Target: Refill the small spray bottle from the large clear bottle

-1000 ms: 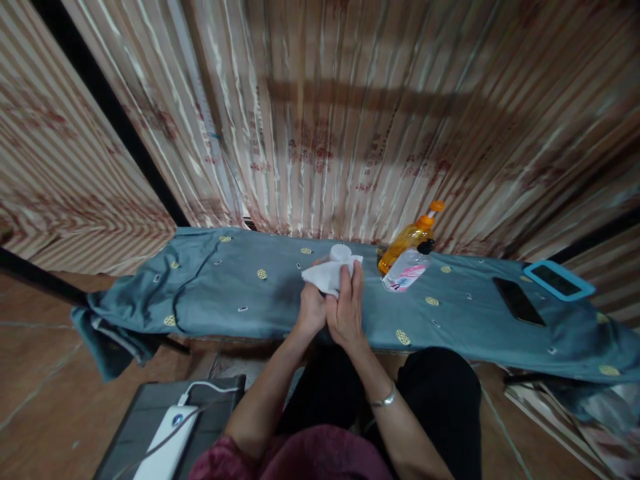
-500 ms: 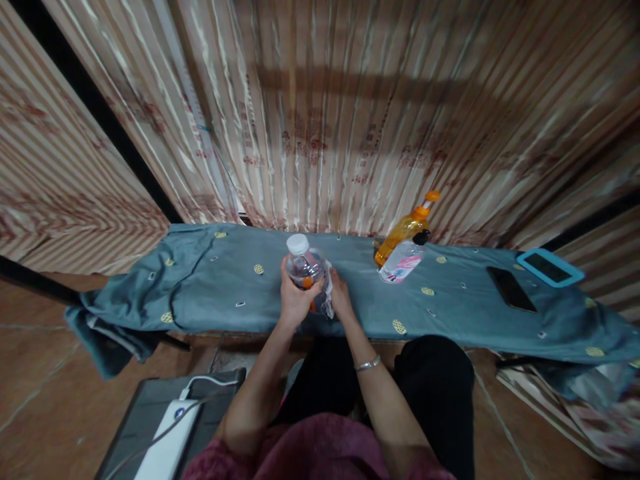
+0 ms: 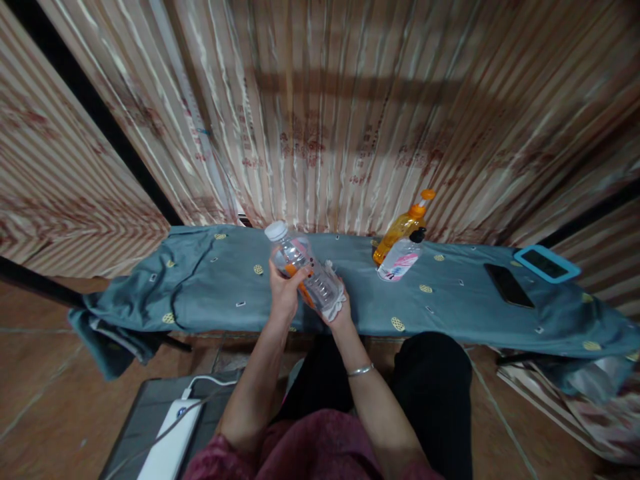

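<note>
A clear plastic bottle (image 3: 319,281) with a white cap and an orange label is held above the cloth-covered table, tilted with its cap toward the upper left. My left hand (image 3: 286,288) is wrapped round its upper part, below the shoulder. At the bottle's lower end, my right hand (image 3: 343,308) presses a crumpled white cloth (image 3: 332,309) against the base and side. The right fingers are mostly hidden behind the cloth and bottle.
On the blue-green tablecloth (image 3: 215,280), an orange pump bottle (image 3: 397,235) stands beside a clear bottle with a black top (image 3: 401,259). Farther right lie a dark phone (image 3: 509,285) and a blue-framed device (image 3: 547,264). A white power bank (image 3: 170,437) sits lower left.
The bottle has gone from nearly upright to tilted, its cap moving left and its base swinging right. My right hand and the white cloth have shifted from its side to its lower end.
</note>
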`<state>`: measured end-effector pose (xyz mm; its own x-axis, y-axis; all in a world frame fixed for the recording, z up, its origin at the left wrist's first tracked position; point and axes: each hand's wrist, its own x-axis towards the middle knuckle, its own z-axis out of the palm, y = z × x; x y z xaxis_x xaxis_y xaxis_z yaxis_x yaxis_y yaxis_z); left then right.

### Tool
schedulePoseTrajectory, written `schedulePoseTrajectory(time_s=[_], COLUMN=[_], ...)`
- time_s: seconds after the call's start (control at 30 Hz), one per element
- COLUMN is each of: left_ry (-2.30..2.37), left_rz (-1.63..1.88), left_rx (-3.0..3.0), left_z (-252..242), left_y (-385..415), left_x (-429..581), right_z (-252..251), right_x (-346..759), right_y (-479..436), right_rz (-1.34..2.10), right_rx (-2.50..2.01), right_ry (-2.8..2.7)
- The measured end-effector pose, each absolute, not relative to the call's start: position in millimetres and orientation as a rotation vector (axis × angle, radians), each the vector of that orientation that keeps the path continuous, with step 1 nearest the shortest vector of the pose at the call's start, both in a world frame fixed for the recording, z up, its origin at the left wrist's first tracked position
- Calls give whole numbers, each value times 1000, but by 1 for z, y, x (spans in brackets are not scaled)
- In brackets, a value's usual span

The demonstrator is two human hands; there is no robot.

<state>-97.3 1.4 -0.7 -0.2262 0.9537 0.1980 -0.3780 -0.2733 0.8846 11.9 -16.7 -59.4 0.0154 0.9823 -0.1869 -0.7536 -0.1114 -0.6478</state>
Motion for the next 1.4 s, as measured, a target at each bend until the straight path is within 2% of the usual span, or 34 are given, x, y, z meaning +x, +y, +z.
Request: schedulePoseTrajectory(time_s=[0.17, 0.3, 0.47, 0.6, 0.77, 0.83, 1.0, 1.13, 1.27, 1.4], left_ry=[902, 942, 1140, 1319, 1414, 1418, 1394, 1376, 1368, 1364], left_rz=[1677, 1745, 1863, 1810, 1731, 1730, 1748, 1734, 1728, 1720], left_rx=[990, 1050, 1365, 1469, 1533, 1545, 1586, 1589, 1568, 1550], left_z=[-7, -4, -4, -21, -40, -42, -42, -43, -40, -39], left_y=[3, 21, 55, 70, 75, 77, 79, 80, 78, 75], left_x=[-102, -114, -146, -164, -166, -165, -165, -167, -167, -166], right_z=[-68, -78, -81, -85, -113, -122, -123, -116, -116, -124], right_x=[-10, -11, 58, 117, 110, 86, 1, -36, 4, 96], right_y=[-32, -28, -25, -22, 5, 20, 40, 17, -27, -63], right_rz=[1721, 1612, 1152, 838, 187, 73, 119, 237, 259, 139], right_rx=[-584, -877, -1254, -1434, -1827, -1853, -1670, -1519, -1416, -1622], right_ry=[-253, -505, -726, -892, -1568, -1733, -1945, -2130, -2257, -2166])
